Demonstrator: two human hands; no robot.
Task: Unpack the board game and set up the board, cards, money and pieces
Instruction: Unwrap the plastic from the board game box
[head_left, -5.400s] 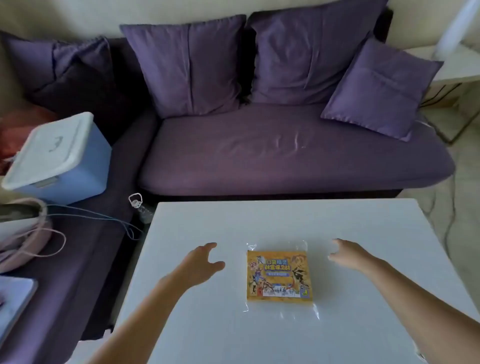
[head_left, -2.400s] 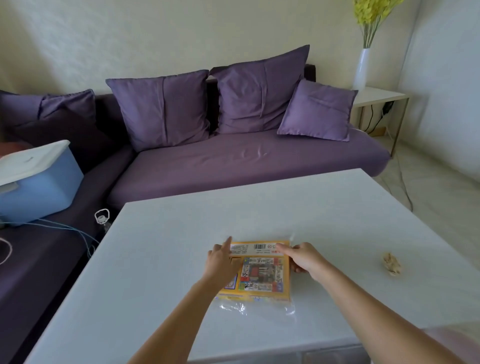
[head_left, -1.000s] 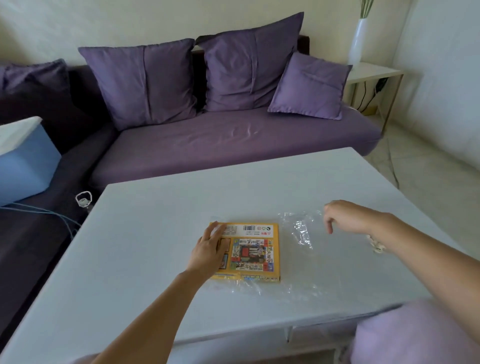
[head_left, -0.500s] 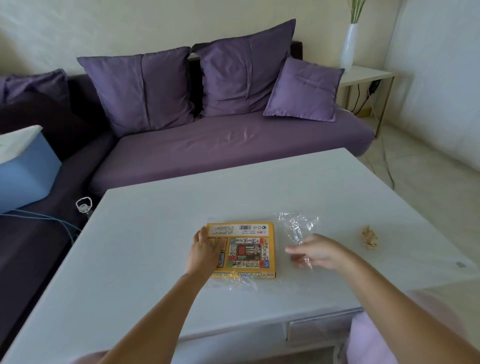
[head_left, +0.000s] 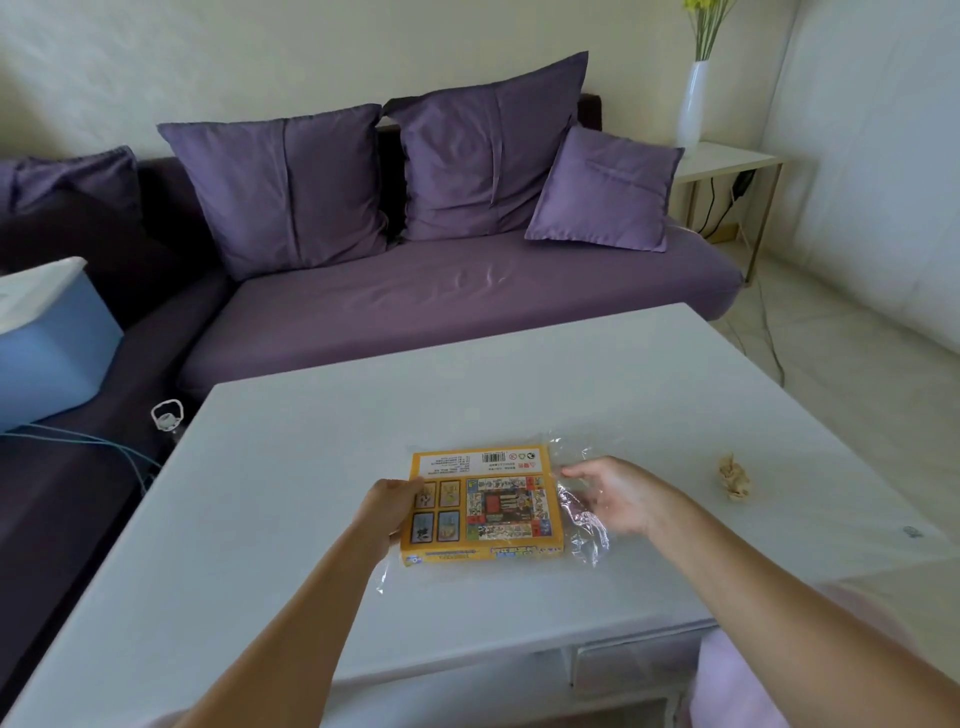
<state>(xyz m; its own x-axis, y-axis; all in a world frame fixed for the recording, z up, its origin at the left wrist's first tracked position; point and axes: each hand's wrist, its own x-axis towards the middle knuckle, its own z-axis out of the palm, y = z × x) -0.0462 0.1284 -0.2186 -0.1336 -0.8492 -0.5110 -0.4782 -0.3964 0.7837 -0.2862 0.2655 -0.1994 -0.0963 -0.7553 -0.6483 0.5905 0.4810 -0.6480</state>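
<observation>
Yellow game box (head_left: 488, 501) being gripped at its left edge by left hand (head_left: 387, 512), clear plastic wrap (head_left: 584, 514) being touched by right hand (head_left: 621, 496) with fingers relaxed

I've only one cam: head-mounted, wide-angle, tilted fwd and down. Table (head_left: 291, 483) close below, sofa (head_left: 441, 306) farther back.

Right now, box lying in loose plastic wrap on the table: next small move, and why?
Probably: pinch the bunched plastic wrap with the right hand and pull it rightward off the game box. The wrap lies crumpled at the box's right edge, beside that hand, with a flap showing at the near left corner, and the left hand holds the box's left edge.
</observation>
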